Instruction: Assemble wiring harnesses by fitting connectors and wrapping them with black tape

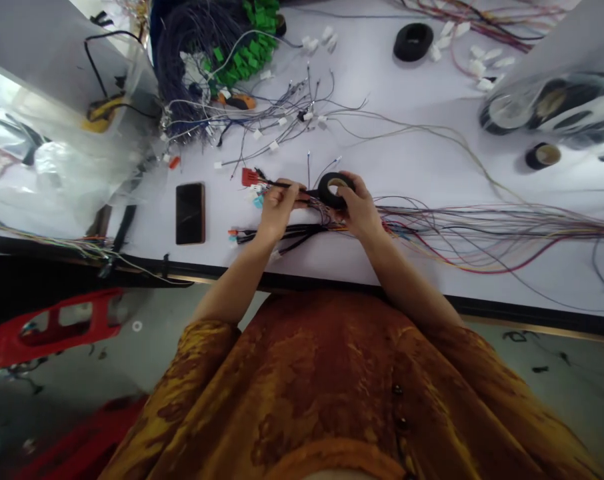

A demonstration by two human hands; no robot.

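Observation:
My right hand grips a roll of black tape, with its fingers around the ring. A short strip of tape runs from the roll toward my left hand, which pinches a thin black-wrapped branch of wires. At the end of that branch are a red connector and a light blue connector. Below my hands, black-sleeved branches lie on the table. A long bundle of coloured wires stretches from under my right hand to the right edge.
A phone lies left of my hands. Loose wires with white connectors and an orange-handled tool lie beyond. Tape rolls sit at the back and right. The table's front edge runs beneath my forearms.

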